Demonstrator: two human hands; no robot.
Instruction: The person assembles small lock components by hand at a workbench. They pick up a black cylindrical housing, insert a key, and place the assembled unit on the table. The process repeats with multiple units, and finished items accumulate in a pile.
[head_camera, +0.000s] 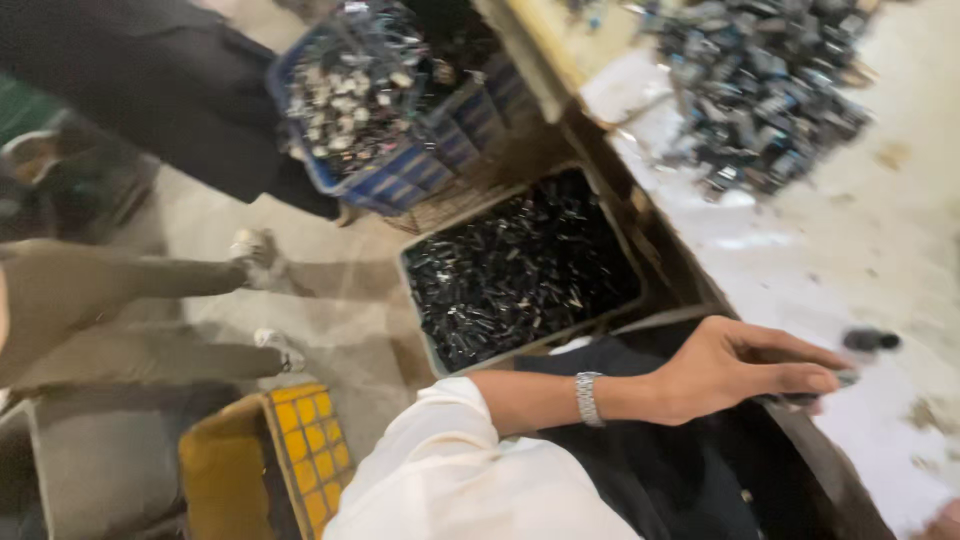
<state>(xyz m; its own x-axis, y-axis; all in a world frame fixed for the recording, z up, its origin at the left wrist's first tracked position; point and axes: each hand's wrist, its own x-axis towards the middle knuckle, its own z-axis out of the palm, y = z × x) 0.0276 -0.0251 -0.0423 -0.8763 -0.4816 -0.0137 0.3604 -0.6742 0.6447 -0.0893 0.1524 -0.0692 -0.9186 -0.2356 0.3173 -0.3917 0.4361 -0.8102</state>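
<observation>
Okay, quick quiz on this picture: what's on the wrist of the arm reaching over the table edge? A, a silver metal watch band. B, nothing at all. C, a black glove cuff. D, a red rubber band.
A: a silver link watch band circles the wrist just behind the left hand, between it and the rolled white sleeve; the hand itself is bare.

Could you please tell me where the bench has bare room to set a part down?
Bare patches lie on the white bench between the heap of dark parts and the left hand, around one loose dark piece. The far end is crowded.
</observation>
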